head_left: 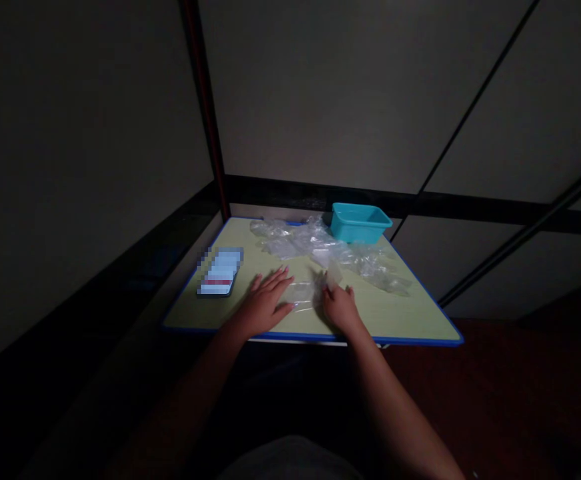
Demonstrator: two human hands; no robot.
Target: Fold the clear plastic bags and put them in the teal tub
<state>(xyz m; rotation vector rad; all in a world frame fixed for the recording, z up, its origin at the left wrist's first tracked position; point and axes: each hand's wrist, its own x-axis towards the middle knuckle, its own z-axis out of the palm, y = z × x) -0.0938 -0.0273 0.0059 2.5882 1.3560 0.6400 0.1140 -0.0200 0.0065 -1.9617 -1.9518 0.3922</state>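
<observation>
The counter (395,320) has a pale yellow-green top with a blue edge and stands in a corner of a dim room. Behind it rises a grey wall (320,93), crossed low down by a dark band (280,190) and, on the right, by slanting dark lines. A 2nd grey wall (85,133) runs along the left, and a dark post with a reddish tint (203,100) marks where the 2 meet. To the right of the counter, the floor (435,380) is a deep, shadowed red.

A clear plastic bag (303,293) lies on the counter near its front edge, between the person's 2 hands. The left hand (264,305) is spread palm down, fingers apart, its fingertips at the bag's left side. The right hand (340,308) has its fingers together, clamped on the bag's right end, where some plastic stands up.

Beyond the hands, a loose heap of crumpled clear plastic (315,240) stretches across the back of the counter and down its right side. A turquoise tub (355,230) sits upright at the back right corner, beside the heap. A phone (220,273) lies near the left edge, its screen lit and blurred into blocks.
</observation>
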